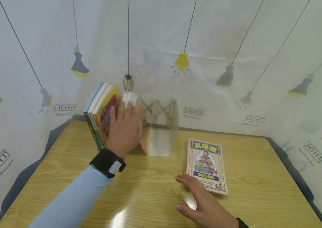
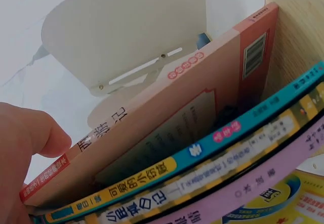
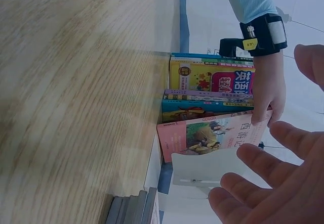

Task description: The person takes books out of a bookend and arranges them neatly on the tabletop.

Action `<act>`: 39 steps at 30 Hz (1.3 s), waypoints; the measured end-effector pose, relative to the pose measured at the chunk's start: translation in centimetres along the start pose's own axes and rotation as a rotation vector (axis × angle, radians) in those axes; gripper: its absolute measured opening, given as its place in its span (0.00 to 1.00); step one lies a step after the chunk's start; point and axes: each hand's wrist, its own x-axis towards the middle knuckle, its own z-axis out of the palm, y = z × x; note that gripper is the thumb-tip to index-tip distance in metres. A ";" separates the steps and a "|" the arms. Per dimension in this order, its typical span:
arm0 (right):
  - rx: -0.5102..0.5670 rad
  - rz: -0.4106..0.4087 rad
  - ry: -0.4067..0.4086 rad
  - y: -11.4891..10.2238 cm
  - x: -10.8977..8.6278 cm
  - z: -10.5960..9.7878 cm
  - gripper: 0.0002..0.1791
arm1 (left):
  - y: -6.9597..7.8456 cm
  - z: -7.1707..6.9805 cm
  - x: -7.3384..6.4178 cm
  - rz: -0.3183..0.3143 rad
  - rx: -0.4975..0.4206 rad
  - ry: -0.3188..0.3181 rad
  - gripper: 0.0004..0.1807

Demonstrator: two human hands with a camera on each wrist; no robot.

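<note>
- The left hand (image 1: pixel 126 129) grasps the top of a pink book (image 3: pixel 202 138), its thumb against the side that faces the right hand (image 1: pixel 206 202).
- The pink book stands tilted below the left hand; its top leans towards the books beside it, with a gap widening lower down.
- Next to it, further towards the left hand's outer side, come a blue-green book (image 2: pixel 243 125), a patterned book (image 2: pixel 202 171) and a purple book (image 2: pixel 263 183) — all upright and close together.
- Beyond these, left of the left hand, a yellow book (image 1: pixel 108 109) stands with others behind it, tilted outward.
- A white book rack (image 1: pixel 160 144) shows just right of the left hand; its end plate rises past the pink book, with crossed bars behind.
- The right hand holds nothing — its fingers are spread and slightly bent, the thumb well apart from them.
- A pile of books (image 1: pixel 209 174) lies flat just ahead of the right hand, a cartoon cover on top. In the head view the fingertips overlap its near left corner; whether they touch it I cannot tell.
- A black band (image 1: pixel 108 163) circles the left wrist, over a light blue sleeve (image 1: pixel 69 196).
- Under both hands is a wood-grained bench (image 1: pixel 149 193); ahead of them hangs a pale cloth (image 1: pixel 155 28) printed with lamps.
</note>
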 end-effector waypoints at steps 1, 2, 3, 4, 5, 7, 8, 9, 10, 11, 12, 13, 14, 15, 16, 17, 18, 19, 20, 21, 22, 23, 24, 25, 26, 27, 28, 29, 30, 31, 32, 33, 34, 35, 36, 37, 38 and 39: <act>-0.001 -0.005 0.002 0.0 0.0 0.0 0.39 | 0.1 -0.1 -0.1 0.009 0.001 0.013 0.38; -0.004 -0.012 0.005 0.0 0.0 0.1 0.40 | 0.2 -0.1 -0.2 0.019 0.004 0.031 0.37; -0.006 -0.017 0.007 0.0 0.0 0.1 0.40 | 0.3 -0.1 -0.3 0.025 0.004 0.044 0.37; -0.008 -0.022 0.009 0.0 0.0 0.2 0.40 | 0.4 -0.2 -0.3 0.029 -0.001 0.054 0.37; -0.008 -0.025 0.011 0.0 0.0 0.2 0.40 | 0.5 -0.2 -0.4 0.036 -0.007 0.063 0.36; -0.008 -0.033 0.016 -0.1 0.0 0.3 0.40 | 0.7 -0.3 -0.4 0.044 -0.008 0.064 0.36; -0.007 -0.039 0.018 -0.1 0.0 0.3 0.40 | 0.8 -0.3 -0.5 0.048 -0.003 0.057 0.36; -0.005 -0.042 0.019 -0.1 0.0 0.4 0.40 | 0.9 -0.4 -0.6 0.050 -0.001 0.047 0.37; -0.004 -0.045 0.021 -0.1 0.0 0.4 0.40 | 1.1 -0.4 -0.6 0.053 0.003 0.038 0.37; -0.006 -0.049 0.025 -0.1 0.0 0.4 0.39 | 1.3 -0.4 -0.7 0.054 0.004 0.027 0.37; -0.006 -0.047 0.024 -0.1 -0.1 0.4 0.39 | 1.5 -0.4 -0.8 0.055 0.006 0.021 0.37; -0.004 -0.041 0.022 -0.1 -0.1 0.4 0.39 | 1.7 -0.4 -0.9 0.058 0.010 0.016 0.36; -0.001 -0.030 0.017 -0.1 -0.1 0.4 0.38 | 1.9 -0.3 -1.1 0.061 0.017 0.017 0.34; 0.003 -0.018 0.013 -0.1 -0.1 0.4 0.38 | 2.2 -0.3 -1.3 0.065 0.019 0.022 0.32; 0.007 -0.005 0.009 0.0 -0.2 0.3 0.37 | 2.4 -0.3 -1.4 0.071 0.023 0.030 0.31; 0.012 0.007 0.004 0.0 -0.2 0.3 0.37 | 2.6 -0.3 -1.6 0.077 0.026 0.039 0.30; 0.017 0.020 -0.002 0.0 -0.2 0.3 0.36 | 2.8 -0.2 -1.7 0.087 0.032 0.052 0.28; 0.021 0.026 -0.006 0.0 -0.2 0.3 0.36 | 3.0 -0.2 -1.9 0.096 0.035 0.064 0.28; 0.025 0.030 -0.007 0.0 -0.3 0.3 0.36 | 3.1 -0.2 -2.1 0.110 0.040 0.080 0.28; 0.028 0.029 -0.007 0.0 -0.3 0.3 0.36 | 3.3 -0.1 -2.3 0.125 0.040 0.092 0.29; 0.026 0.026 -0.008 0.0 -0.3 0.3 0.37 | 3.4 0.0 -2.4 0.142 0.036 0.106 0.30; 0.028 0.025 -0.008 0.0 -0.4 0.3 0.37 | 3.5 0.1 -2.6 0.162 0.033 0.122 0.32; 0.026 0.021 -0.008 0.0 -0.4 0.3 0.37 | 3.5 0.2 -2.8 0.184 0.029 0.140 0.33; 0.027 0.019 -0.008 0.0 -0.4 0.3 0.37 | 3.6 0.3 -3.0 0.204 0.023 0.157 0.34; 0.028 0.018 -0.008 0.0 -0.4 0.3 0.37 | 3.6 0.5 -3.2 0.223 0.012 0.171 0.34; 0.027 0.016 -0.007 0.0 -0.4 0.4 0.37 | 3.7 0.6 -3.3 0.236 -0.005 0.183 0.34; 0.023 0.012 -0.005 0.0 -0.5 0.4 0.37 | 3.7 0.7 -3.5 0.247 -0.025 0.195 0.33; 0.022 0.006 -0.003 0.0 -0.5 0.4 0.37 | 3.8 0.8 -3.6 0.252 -0.043 0.204 0.32; 0.015 -0.004 0.001 0.0 -0.5 0.4 0.37 | 3.8 0.9 -3.8 0.252 -0.070 0.207 0.32; 0.011 -0.011 0.004 0.0 -0.5 0.4 0.37 | 3.9 1.0 -4.0 0.249 -0.097 0.209 0.32; 0.008 -0.019 0.006 0.0 -0.5 0.4 0.37 | 3.9 1.0 -4.1 0.247 -0.117 0.207 0.33; 0.004 -0.027 0.009 0.0 -0.6 0.4 0.37 | 3.9 1.0 -4.4 0.242 -0.132 0.209 0.34; 0.001 -0.033 0.010 0.0 -0.6 0.5 0.37 | 3.9 1.1 -4.6 0.240 -0.144 0.212 0.34; 0.000 -0.038 0.010 0.0 -0.6 0.5 0.37 | 3.9 1.1 -4.8 0.243 -0.140 0.213 0.35; 0.000 -0.037 0.010 0.0 -0.6 0.5 0.37 | 3.9 1.1 -5.1 0.250 -0.133 0.212 0.35; 0.002 -0.034 0.009 0.0 -0.6 0.6 0.37 | 3.9 1.2 -5.3 0.262 -0.115 0.216 0.34; 0.003 -0.031 0.007 0.0 -0.6 0.6 0.37 | 3.8 1.2 -5.6 0.279 -0.096 0.217 0.32; 0.003 -0.026 0.005 0.1 -0.6 0.6 0.37 | 3.8 1.3 -5.8 0.299 -0.069 0.219 0.29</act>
